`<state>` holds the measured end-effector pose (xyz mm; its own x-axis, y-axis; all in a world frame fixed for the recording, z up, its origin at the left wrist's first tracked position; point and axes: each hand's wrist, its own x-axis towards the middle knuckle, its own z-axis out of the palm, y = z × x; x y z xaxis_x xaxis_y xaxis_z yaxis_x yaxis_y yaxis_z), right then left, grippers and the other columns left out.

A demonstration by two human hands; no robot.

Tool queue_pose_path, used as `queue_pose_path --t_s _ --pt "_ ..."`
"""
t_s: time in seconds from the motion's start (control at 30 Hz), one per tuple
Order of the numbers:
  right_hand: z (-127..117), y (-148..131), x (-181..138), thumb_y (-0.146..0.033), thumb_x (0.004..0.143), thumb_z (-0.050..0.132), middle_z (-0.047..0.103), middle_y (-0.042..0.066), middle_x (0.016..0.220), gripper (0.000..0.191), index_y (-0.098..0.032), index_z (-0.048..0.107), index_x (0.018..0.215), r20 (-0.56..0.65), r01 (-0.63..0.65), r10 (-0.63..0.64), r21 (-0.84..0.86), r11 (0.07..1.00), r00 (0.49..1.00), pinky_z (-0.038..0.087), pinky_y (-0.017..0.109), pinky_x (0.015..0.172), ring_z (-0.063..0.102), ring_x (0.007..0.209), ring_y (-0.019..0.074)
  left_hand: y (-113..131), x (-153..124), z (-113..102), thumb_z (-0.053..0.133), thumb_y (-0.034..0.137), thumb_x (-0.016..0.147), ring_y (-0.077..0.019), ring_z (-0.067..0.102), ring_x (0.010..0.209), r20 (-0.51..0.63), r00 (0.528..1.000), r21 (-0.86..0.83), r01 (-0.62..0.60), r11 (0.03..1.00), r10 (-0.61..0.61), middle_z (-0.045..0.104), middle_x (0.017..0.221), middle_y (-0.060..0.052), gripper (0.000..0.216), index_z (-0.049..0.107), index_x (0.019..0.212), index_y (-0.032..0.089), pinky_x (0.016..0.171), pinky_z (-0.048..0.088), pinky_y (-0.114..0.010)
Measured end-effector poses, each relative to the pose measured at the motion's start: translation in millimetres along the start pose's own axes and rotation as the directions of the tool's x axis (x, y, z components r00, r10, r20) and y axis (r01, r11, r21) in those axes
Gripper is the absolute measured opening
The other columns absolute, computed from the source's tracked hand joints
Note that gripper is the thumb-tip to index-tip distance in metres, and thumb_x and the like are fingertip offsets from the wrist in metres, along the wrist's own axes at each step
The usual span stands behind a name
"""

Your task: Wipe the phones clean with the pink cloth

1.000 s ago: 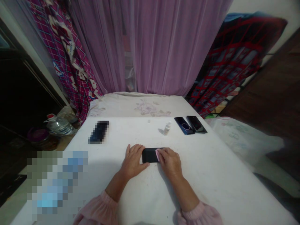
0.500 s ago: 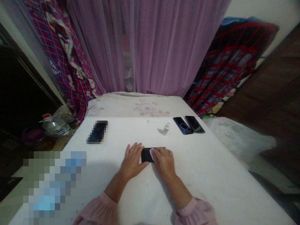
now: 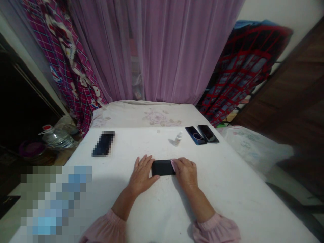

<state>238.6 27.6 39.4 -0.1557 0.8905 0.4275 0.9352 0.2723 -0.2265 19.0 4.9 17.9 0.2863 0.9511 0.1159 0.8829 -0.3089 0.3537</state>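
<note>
A black smartphone point(image 3: 163, 167) lies flat, long side across, on the white-covered table in front of me. My left hand point(image 3: 141, 173) rests at its left end, fingers stretched out and thumb along the near edge. My right hand point(image 3: 186, 171) is closed on a small pink cloth point(image 3: 174, 164), pressed to the phone's right end. The hand covers that end of the phone. Beyond them a small white bottle point(image 3: 178, 138) stands upright.
Two dark phones point(image 3: 196, 135) lie side by side at the back right. A pixelated dark object point(image 3: 103, 144) lies at the left, with a blurred-out blue patch point(image 3: 58, 202) nearer. The white tablecloth point(image 3: 157, 219) spreads beneath. A plastic bag point(image 3: 255, 143) sits beyond the right edge.
My right hand has slid rightward along the phone with the pink cloth, baring more of the dark surface. My left hand has stayed at the left end.
</note>
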Motion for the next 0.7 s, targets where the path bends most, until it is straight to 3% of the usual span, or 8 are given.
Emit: queue_pose_path --t_s 0.33,0.7 --pt "11 -40 6 -0.025 0.094 0.058 0.069 0.001 0.087 0.016 -0.027 0.074 0.095 0.082 0.088 -0.093 0.068 0.994 0.992 0.028 0.031 0.079 0.058 0.080 0.0146 1 0 -2 0.058 0.049 0.088 -0.0301 0.028 0.145 0.010 1.000 0.006 0.003 1.000 -0.003 0.041 0.153 -0.012 0.063 0.043 0.141 0.018 0.120 0.013 -0.056" --pt "-3 9 4 -0.025 0.095 0.056 0.069 0.003 0.090 0.020 -0.027 0.076 0.097 0.064 -0.063 0.064 -0.019 0.998 0.996 0.028 0.030 0.076 0.059 0.081 0.0142 2 1 -4 0.058 0.049 0.088 -0.0299 0.028 0.146 0.026 1.000 -0.002 0.013 1.000 -0.013 0.041 0.153 -0.012 0.064 0.042 0.142 0.019 0.120 0.013 -0.055"
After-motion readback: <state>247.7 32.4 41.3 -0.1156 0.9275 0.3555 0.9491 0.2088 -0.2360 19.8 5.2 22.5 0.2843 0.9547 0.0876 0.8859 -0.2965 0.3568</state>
